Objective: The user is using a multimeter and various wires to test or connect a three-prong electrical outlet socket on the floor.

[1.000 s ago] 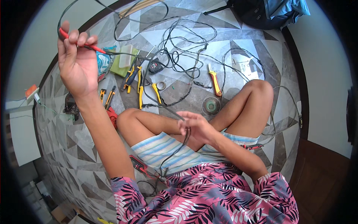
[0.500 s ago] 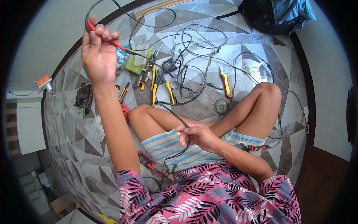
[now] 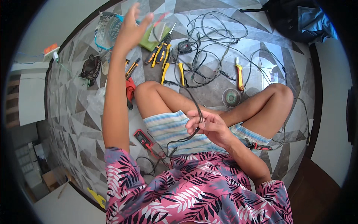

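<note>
My left hand (image 3: 133, 30) is raised at the upper left, smeared by motion, its fingers apart and nothing visible in them. Just to its right, a blurred red probe-like piece (image 3: 161, 17) shows above a green box (image 3: 149, 44). Over my lap, the fingers of my right hand (image 3: 212, 127) are curled round a black cable (image 3: 197, 100). That cable runs from the floor ahead down past my shorts. Beside my left thigh lies a red multimeter (image 3: 143, 139) with leads attached.
Pliers (image 3: 160, 53) and yellow-handled cutters (image 3: 181, 72) lie ahead, near tangled black cable (image 3: 220, 48). A yellow-and-red knife (image 3: 239, 74) and a round green-centred disc (image 3: 231, 98) are by my right shin. A backpack (image 3: 287, 22) stands far right.
My left hand has let go of the red piece and its fingers have spread. The view has shifted; my right hand still holds the black cable over my lap.
</note>
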A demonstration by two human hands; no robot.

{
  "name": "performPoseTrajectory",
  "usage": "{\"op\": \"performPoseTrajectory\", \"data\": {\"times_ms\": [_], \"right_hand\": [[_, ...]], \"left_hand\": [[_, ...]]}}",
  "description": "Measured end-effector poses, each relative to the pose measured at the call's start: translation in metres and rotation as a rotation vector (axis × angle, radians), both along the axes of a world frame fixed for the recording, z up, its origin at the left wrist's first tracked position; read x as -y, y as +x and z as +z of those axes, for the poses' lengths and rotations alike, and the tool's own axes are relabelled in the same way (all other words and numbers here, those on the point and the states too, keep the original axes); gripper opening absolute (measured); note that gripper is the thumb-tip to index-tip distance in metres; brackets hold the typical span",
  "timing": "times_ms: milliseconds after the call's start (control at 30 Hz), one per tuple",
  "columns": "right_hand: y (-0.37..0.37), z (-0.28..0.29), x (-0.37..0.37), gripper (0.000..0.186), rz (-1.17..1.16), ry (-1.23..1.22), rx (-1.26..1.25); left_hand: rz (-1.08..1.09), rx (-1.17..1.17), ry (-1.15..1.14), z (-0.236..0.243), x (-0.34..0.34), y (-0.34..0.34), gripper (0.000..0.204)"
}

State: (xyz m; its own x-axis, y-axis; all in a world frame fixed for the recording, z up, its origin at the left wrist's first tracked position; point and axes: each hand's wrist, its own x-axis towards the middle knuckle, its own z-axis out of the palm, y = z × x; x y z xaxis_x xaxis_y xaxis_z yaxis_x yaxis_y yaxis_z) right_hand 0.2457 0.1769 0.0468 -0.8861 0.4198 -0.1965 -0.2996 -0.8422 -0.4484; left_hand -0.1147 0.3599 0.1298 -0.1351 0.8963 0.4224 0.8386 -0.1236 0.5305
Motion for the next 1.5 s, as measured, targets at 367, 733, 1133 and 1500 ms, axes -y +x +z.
{"op": "performPoseTrajectory", "data": {"times_ms": [367, 733, 1133, 1500], "right_hand": [[-0.012, -0.007, -0.039, 0.063, -0.239, 0.059, 0.165], [-0.012, -0.014, -0.051, 0.052, -0.319, -0.008, 0.22], [-0.019, -0.001, -0.046, 0.048, -0.313, -0.058, 0.199], [-0.026, 0.005, -0.039, 0.048, -0.231, 0.018, 0.238]], "left_hand": [[-0.383, 1.163, -0.858, -0.082, 0.308, 0.089, 0.049], [-0.238, 1.346, -0.55, -0.073, 0.32, 0.103, 0.035], [-0.194, 1.348, -0.551, -0.07, 0.328, 0.094, 0.032], [-0.106, 0.881, -0.346, -0.043, 0.265, 0.141, 0.027]]}}
